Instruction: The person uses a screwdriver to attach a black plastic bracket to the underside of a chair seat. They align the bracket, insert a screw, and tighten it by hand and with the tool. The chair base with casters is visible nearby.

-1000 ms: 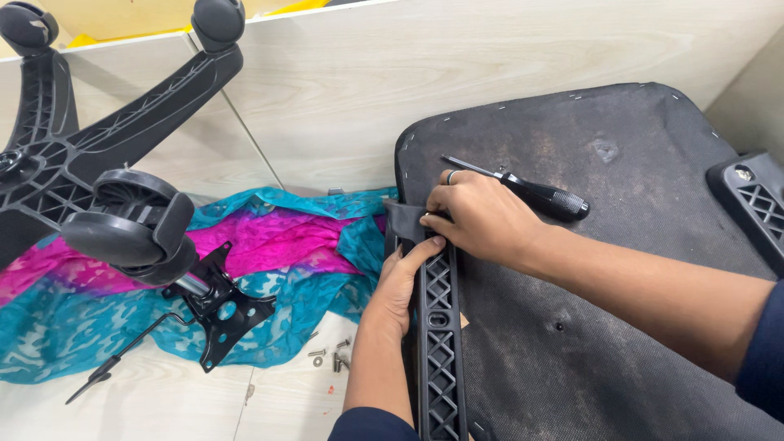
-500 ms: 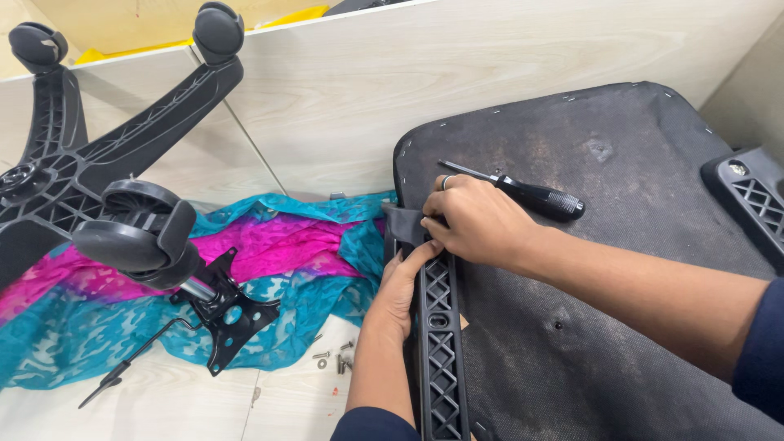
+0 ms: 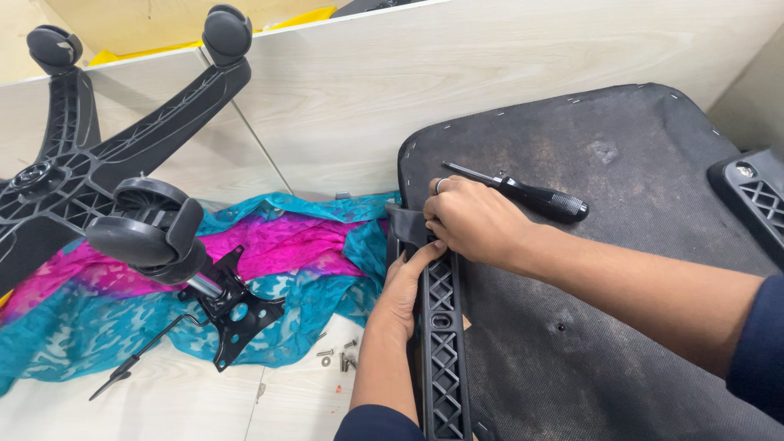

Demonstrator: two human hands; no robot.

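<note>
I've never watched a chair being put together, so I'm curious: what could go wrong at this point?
Two things, perhaps. The screwdriver lies loose on the sloping seat underside, just behind the right hand, so a nudge might send it sliding. The small screws lie scattered on the floor beside the cloth and could get lost under it. The left hand grips the armrest.

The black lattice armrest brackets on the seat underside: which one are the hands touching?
The bracket at the seat's left edge: both the left hand and right hand rest on its upper end. The other bracket lies untouched.
</note>
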